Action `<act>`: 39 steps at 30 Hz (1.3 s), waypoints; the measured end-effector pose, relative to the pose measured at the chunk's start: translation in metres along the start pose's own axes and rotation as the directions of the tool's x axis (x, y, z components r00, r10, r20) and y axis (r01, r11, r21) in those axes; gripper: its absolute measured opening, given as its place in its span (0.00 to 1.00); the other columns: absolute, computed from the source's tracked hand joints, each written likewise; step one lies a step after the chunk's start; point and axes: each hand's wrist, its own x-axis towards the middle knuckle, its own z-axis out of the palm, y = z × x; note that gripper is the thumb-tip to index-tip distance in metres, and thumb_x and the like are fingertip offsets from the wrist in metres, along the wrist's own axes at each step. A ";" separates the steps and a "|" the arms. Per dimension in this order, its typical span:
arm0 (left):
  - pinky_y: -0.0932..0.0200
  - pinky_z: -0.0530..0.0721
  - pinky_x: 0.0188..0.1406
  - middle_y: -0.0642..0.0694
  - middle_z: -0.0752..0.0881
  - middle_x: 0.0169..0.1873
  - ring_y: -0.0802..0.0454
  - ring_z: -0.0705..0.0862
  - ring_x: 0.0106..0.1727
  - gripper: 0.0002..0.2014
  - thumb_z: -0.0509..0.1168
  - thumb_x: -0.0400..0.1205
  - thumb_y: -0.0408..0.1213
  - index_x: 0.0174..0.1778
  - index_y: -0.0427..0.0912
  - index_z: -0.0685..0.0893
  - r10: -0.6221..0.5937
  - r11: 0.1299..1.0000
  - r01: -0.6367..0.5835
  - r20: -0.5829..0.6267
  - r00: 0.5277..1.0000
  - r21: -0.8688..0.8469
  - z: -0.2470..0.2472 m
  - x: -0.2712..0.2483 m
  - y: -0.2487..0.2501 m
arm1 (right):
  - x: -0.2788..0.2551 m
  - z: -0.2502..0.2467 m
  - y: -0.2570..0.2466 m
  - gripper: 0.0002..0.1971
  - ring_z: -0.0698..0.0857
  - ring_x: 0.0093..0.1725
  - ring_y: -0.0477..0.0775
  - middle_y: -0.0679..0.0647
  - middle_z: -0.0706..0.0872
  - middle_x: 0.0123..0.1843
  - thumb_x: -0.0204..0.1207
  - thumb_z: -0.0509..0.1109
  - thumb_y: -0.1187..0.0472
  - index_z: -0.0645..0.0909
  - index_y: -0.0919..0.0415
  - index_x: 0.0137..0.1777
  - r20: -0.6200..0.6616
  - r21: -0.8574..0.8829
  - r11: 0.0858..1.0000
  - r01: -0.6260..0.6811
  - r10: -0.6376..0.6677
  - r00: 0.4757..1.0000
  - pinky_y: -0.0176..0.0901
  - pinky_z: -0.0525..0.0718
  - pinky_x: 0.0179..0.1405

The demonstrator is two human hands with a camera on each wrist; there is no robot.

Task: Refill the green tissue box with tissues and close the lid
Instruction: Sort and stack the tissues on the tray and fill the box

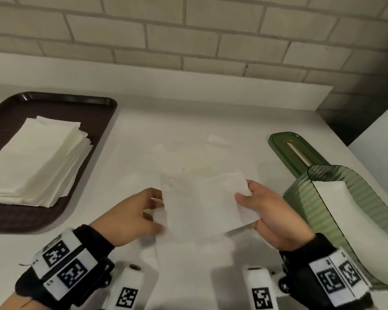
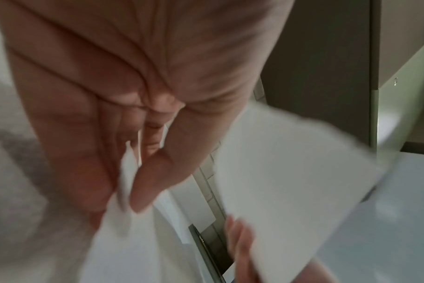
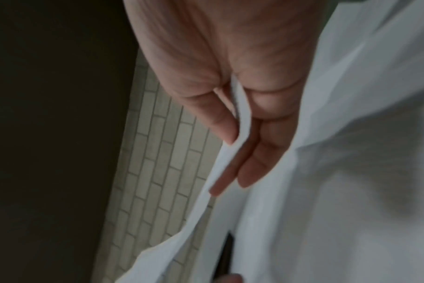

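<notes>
We've got our left hand (image 1: 134, 217) and right hand (image 1: 271, 214) low in the frame, each pinching the tissue (image 1: 202, 202) between thumb and fingers.

Pale brick-tiled wall (image 1: 188, 36) behind a white countertop (image 1: 166, 121)

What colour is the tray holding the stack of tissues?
Dark brown. The tray shows best in the head view, at the left of the counter.

Tissue box (image 1: 354, 211): translucent green, ribbed. Lid (image 1: 293, 151): same green, gold-edged slot. Tissue stack (image 1: 36, 162): white, on dark brown tray (image 1: 94, 121). Worktop (image 1: 188, 121): white. Wall (image 1: 188, 30): beige brick pattern. Wristbands (image 1: 72, 265): black, with black-and-white square markers.
</notes>
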 end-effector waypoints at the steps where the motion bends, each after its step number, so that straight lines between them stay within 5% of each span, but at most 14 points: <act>1: 0.46 0.87 0.54 0.51 0.87 0.47 0.54 0.88 0.40 0.33 0.73 0.54 0.40 0.58 0.50 0.79 -0.022 1.000 0.022 0.010 1.000 -0.013 0.000 -0.002 -0.001 | 0.001 -0.003 0.006 0.13 0.90 0.51 0.51 0.50 0.91 0.54 0.81 0.61 0.70 0.78 0.58 0.62 -0.049 -0.107 0.994 -0.015 0.009 0.999 0.39 0.88 0.38; 2: 0.47 0.86 0.53 0.50 0.86 0.51 0.49 0.89 0.44 0.34 0.74 0.55 0.39 0.60 0.51 0.78 -0.022 0.999 0.022 0.001 1.000 -0.029 0.001 -0.002 -0.004 | 0.001 -0.005 0.011 0.13 0.89 0.51 0.49 0.48 0.90 0.55 0.81 0.61 0.69 0.77 0.56 0.61 -0.077 -0.222 0.975 -0.023 0.006 0.997 0.36 0.86 0.38; 5: 0.52 0.87 0.53 0.47 0.84 0.56 0.44 0.88 0.52 0.20 0.67 0.76 0.25 0.59 0.50 0.77 -0.059 0.990 0.051 -0.063 0.996 -0.133 0.002 0.002 -0.012 | 0.001 -0.008 0.022 0.15 0.85 0.60 0.50 0.48 0.87 0.59 0.78 0.66 0.65 0.76 0.51 0.63 -0.099 -0.458 0.887 -0.058 0.014 0.995 0.48 0.83 0.59; 7: 0.50 0.87 0.54 0.43 0.87 0.53 0.42 0.88 0.50 0.12 0.59 0.83 0.28 0.58 0.46 0.78 -0.108 0.964 0.083 -0.087 0.990 -0.251 0.005 0.002 -0.010 | -0.001 -0.005 0.023 0.16 0.85 0.58 0.49 0.48 0.87 0.58 0.77 0.67 0.64 0.75 0.51 0.63 -0.110 -0.500 0.862 -0.079 0.028 0.994 0.39 0.83 0.53; 10: 0.52 0.87 0.53 0.42 0.88 0.50 0.44 0.90 0.48 0.12 0.66 0.80 0.42 0.58 0.46 0.79 -0.124 0.948 0.091 -0.091 0.988 -0.305 0.007 0.002 -0.007 | -0.001 0.000 0.023 0.15 0.84 0.48 0.37 0.45 0.84 0.55 0.79 0.66 0.65 0.72 0.50 0.63 -0.158 -0.548 0.832 -0.087 -0.001 0.987 0.23 0.76 0.32; 13: 0.59 0.88 0.47 0.49 0.83 0.55 0.50 0.88 0.52 0.28 0.79 0.63 0.52 0.56 0.52 0.79 -0.066 0.983 0.054 -0.065 0.996 -0.178 0.007 0.001 -0.009 | 0.000 0.007 0.023 0.15 0.79 0.42 0.24 0.35 0.78 0.50 0.80 0.65 0.65 0.68 0.50 0.62 -0.166 -0.559 0.825 -0.089 -0.006 0.986 0.23 0.75 0.34; 19: 0.47 0.89 0.49 0.46 0.82 0.58 0.39 0.88 0.48 0.17 0.74 0.73 0.31 0.55 0.51 0.81 -0.006 0.998 0.003 -0.058 0.998 -0.060 0.007 0.001 -0.009 | 0.001 0.011 0.025 0.21 0.83 0.55 0.45 0.50 0.83 0.59 0.76 0.69 0.66 0.69 0.56 0.68 -0.194 -0.577 0.810 -0.105 -0.011 0.981 0.39 0.82 0.57; 22: 0.62 0.86 0.42 0.52 0.82 0.57 0.55 0.88 0.38 0.16 0.69 0.77 0.28 0.52 0.56 0.82 0.080 0.997 -0.078 -0.096 0.992 0.026 0.007 0.001 -0.010 | -0.004 0.013 0.019 0.21 0.77 0.49 0.36 0.37 0.77 0.54 0.74 0.73 0.59 0.67 0.50 0.63 -0.125 -0.737 0.670 -0.086 -0.010 0.992 0.23 0.76 0.45; 24: 0.73 0.79 0.38 0.59 0.83 0.55 0.64 0.84 0.33 0.18 0.66 0.79 0.27 0.50 0.60 0.82 0.151 0.987 -0.142 -0.126 0.980 0.076 0.006 -0.003 -0.005 | -0.006 0.012 0.015 0.25 0.74 0.43 0.35 0.38 0.73 0.50 0.70 0.76 0.52 0.68 0.49 0.63 -0.115 -0.814 0.579 -0.043 -0.088 0.989 0.24 0.72 0.39; 27: 0.73 0.78 0.41 0.56 0.86 0.47 0.66 0.82 0.34 0.21 0.64 0.81 0.28 0.49 0.67 0.81 0.216 0.970 -0.193 -0.156 0.964 0.150 0.005 -0.011 0.003 | -0.007 0.009 0.009 0.37 0.76 0.52 0.38 0.45 0.71 0.60 0.61 0.80 0.46 0.67 0.47 0.69 -0.141 -0.795 0.606 0.000 -0.185 0.972 0.25 0.73 0.47; 30: 0.75 0.79 0.41 0.55 0.88 0.45 0.65 0.84 0.35 0.22 0.63 0.81 0.26 0.48 0.66 0.81 0.248 0.969 -0.244 -0.141 0.958 0.049 0.006 -0.018 0.010 | -0.007 0.003 0.004 0.49 0.77 0.62 0.40 0.41 0.76 0.64 0.50 0.81 0.41 0.64 0.44 0.73 -0.103 -0.721 0.693 0.003 -0.111 0.988 0.34 0.75 0.61; 34: 0.68 0.82 0.40 0.51 0.88 0.39 0.55 0.84 0.35 0.18 0.66 0.80 0.27 0.48 0.60 0.85 0.308 0.944 -0.324 -0.193 0.932 -0.057 0.004 -0.026 0.010 | -0.012 -0.001 0.003 0.29 0.88 0.55 0.50 0.50 0.89 0.54 0.55 0.86 0.49 0.82 0.45 0.58 0.037 -0.591 0.804 0.073 -0.064 0.997 0.47 0.85 0.58; 36: 0.60 0.80 0.39 0.47 0.84 0.32 0.47 0.79 0.32 0.12 0.69 0.77 0.38 0.52 0.62 0.84 0.335 0.935 -0.353 -0.237 0.912 -0.037 0.006 -0.028 0.009 | -0.020 0.003 0.002 0.15 0.90 0.48 0.53 0.55 0.92 0.47 0.63 0.82 0.62 0.87 0.58 0.50 0.123 -0.479 0.868 0.135 -0.086 0.989 0.40 0.86 0.49; 39: 0.70 0.82 0.37 0.52 0.87 0.32 0.58 0.82 0.30 0.16 0.75 0.71 0.46 0.54 0.61 0.83 0.288 0.940 -0.324 -0.262 0.921 -0.106 0.007 -0.034 0.002 | -0.032 0.012 0.007 0.04 0.85 0.34 0.45 0.50 0.88 0.34 0.64 0.77 0.66 0.86 0.64 0.38 0.119 -0.359 0.908 0.214 -0.183 0.976 0.30 0.80 0.35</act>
